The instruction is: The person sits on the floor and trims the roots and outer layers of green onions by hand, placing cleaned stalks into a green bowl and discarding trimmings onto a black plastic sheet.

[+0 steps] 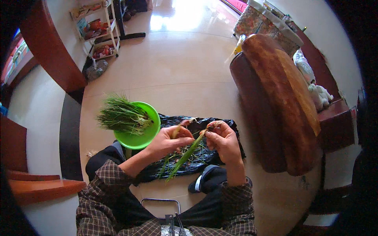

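My right hand [223, 140] pinches the root end of a small bunch of thin green scallions [189, 153] between thumb and fingers. The leaves hang down toward me and to the left. Just left of that root end is my left hand [169, 140], its thumb stretched out and its fingers curled. A pale strip shows by those fingers, but whether they grip it is unclear. Under both hands a black plastic bag [212, 160] lies spread on the floor, with loose green bits and trimmings on it. Beyond my left wrist, a bright green plastic basin [138, 143] holds a thick heap of scallions [122, 115].
My dark shoes [208, 177] flank the bag. A brown sofa [274, 109] stands to the right on the tiled floor [177, 67]. Far left are a white shelf cart [100, 35] with packages and a tied plastic bag [97, 70]. A metal bar [161, 199] lies between my legs.
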Demonstrator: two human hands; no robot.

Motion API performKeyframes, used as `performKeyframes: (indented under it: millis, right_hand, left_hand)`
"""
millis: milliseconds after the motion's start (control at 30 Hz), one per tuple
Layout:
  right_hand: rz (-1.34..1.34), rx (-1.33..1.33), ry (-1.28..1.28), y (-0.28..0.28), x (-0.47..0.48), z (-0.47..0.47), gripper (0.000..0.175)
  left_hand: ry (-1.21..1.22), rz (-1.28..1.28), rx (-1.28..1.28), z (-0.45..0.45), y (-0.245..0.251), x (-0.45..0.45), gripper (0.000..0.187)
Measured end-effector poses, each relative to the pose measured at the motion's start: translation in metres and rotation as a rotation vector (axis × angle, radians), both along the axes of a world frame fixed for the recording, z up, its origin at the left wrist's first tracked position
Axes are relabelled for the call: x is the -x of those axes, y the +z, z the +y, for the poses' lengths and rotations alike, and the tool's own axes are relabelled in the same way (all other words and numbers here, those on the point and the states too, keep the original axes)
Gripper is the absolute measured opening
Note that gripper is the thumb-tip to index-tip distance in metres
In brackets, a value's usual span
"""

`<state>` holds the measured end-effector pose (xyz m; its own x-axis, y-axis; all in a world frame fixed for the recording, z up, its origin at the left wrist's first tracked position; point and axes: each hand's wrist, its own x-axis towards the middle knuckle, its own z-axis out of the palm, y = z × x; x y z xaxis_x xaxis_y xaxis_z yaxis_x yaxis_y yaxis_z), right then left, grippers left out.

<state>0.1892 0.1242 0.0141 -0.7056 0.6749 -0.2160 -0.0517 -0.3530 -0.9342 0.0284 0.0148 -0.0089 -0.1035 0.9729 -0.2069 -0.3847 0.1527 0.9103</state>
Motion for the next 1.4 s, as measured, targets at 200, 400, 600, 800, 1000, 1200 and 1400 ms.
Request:
performKeyframes:
  millis: [200,400,600,800,1000,1200,1400]
  right_hand:
    - [-0.093,-0.263,0.054,0.001,0.01,-0.011,0.025]
    - [-0.169,-0.426,0.045,-0.001,0.014,-0.015,0.036]
    - [-0.262,-0.63,0.035,-0.007,0.018,-0.018,0.027]
    - [-0.309,-0.65,-0.041,-0.011,0.021,-0.022,0.025]
    - [-0.325,-0.784,-0.125,-0.018,0.027,-0.027,0.026]
    - [-0.335,-0.829,-0.105,-0.022,0.029,-0.029,0.027]
    - [-0.326,-0.766,-0.005,-0.022,0.028,-0.028,0.025]
  left_hand:
    - [0.017,0.048,-0.026,-0.002,-0.003,-0.002,0.022]
    - [0.057,-0.02,-0.003,-0.005,-0.005,0.0,0.024]
    - [0.031,0.045,-0.045,-0.005,-0.007,0.002,0.023]
    - [0.043,0.117,-0.076,-0.006,-0.01,0.002,0.024]
    - [0.071,0.063,-0.04,-0.005,-0.013,-0.001,0.023]
    - [0.074,0.097,-0.062,-0.006,-0.017,-0.004,0.024]
    - [0.143,0.217,-0.06,-0.007,-0.023,-0.005,0.021]
